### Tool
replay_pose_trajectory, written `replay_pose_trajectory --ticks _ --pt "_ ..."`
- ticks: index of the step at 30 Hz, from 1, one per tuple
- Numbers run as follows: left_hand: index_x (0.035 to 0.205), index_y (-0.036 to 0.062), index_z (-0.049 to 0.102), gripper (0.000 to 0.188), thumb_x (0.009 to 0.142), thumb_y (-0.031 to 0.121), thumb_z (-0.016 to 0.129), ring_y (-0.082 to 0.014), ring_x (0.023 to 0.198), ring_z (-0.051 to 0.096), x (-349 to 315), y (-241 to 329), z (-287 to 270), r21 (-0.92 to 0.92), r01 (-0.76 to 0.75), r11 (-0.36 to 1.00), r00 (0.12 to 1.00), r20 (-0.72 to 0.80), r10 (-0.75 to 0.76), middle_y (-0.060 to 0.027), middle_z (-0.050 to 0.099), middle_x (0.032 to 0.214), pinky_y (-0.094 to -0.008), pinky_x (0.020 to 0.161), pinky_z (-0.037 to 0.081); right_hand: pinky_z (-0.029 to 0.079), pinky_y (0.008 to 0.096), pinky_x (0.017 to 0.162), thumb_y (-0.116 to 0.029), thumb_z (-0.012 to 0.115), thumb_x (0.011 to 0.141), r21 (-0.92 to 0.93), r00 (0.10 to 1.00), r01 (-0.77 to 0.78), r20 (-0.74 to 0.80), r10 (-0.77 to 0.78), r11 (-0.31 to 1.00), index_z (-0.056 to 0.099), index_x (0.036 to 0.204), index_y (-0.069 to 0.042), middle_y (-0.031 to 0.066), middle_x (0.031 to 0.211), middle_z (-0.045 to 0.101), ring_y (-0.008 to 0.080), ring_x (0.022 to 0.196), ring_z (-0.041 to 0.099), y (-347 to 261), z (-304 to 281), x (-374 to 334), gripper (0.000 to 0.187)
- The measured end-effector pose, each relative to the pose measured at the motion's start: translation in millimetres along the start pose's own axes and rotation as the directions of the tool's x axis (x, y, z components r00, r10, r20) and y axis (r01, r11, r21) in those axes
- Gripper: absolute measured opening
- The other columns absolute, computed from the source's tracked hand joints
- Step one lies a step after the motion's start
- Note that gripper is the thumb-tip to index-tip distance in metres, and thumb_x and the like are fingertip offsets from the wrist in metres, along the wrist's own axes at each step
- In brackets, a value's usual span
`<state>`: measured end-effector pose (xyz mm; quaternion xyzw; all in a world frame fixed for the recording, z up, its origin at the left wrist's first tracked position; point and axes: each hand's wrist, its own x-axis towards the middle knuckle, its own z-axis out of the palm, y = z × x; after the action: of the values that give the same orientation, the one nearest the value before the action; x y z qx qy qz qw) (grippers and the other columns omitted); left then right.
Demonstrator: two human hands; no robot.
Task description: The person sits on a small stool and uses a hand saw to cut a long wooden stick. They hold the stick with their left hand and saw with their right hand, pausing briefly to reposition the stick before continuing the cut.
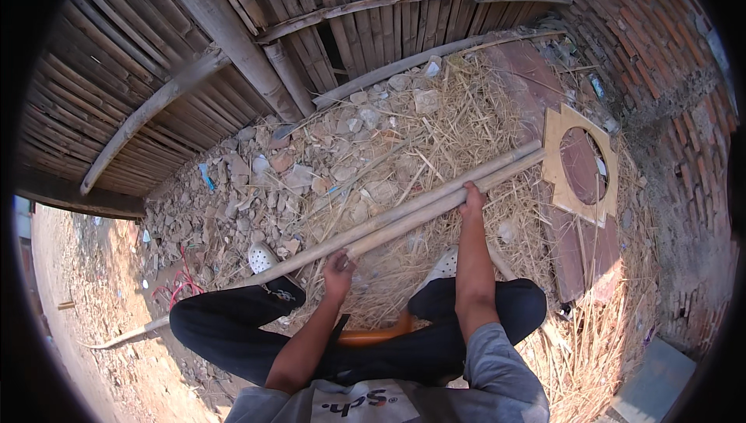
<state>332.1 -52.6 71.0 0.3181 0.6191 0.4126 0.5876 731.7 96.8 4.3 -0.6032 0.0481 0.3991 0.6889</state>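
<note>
Two wooden poles lie side by side, slanting up to the right in front of my knees. The longer pole (318, 249) runs on past my left knee to a thin curved end at the lower left. Along its near side is the shorter pole (404, 225). My right hand (471, 200) is closed around the shorter pole toward its far right part, thumb on top. By the near left end of that pole, my left hand (339, 269) has its fingers curled in; whatever it pinches is hidden.
A pale board with a round hole (551, 166) lies at the right on a reddish slab (563, 256). Straw (458, 116) and rubble (256, 166) cover the ground. A bamboo wall (373, 11) rises ahead, a brick wall (691, 143) at right. An orange object (377, 337) sits between my legs.
</note>
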Motion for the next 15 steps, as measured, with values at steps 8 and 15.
replay_pose_trajectory --ticks 8,15 --pt "0.126 -0.0037 0.051 0.047 0.081 -0.005 0.066 -0.0279 0.120 0.056 17.8 -38.4 -91.6 0.084 -0.045 0.995 0.996 0.085 0.038 -0.0145 0.059 0.124 -0.0355 0.095 0.049 0.055 0.0460 0.087 0.001 0.079 0.070 -0.138 0.996 -0.023 -0.086 0.011 0.990 0.037 0.137 0.002 0.0176 0.127 0.056 0.0327 0.107 0.060 41.2 10.2 -86.7 0.079" --pt "0.119 0.0139 0.061 0.052 0.071 0.026 0.075 -0.0262 0.119 0.050 29.7 11.7 -128.3 0.871 -0.165 0.462 0.954 0.024 0.298 -0.0066 0.060 0.121 -0.0495 0.101 0.033 0.055 0.0398 0.088 0.000 0.079 0.070 -0.171 0.994 -0.035 -0.109 0.016 0.985 0.040 0.135 0.006 0.0184 0.128 0.055 0.0302 0.108 0.060 44.7 11.4 -74.5 0.076"
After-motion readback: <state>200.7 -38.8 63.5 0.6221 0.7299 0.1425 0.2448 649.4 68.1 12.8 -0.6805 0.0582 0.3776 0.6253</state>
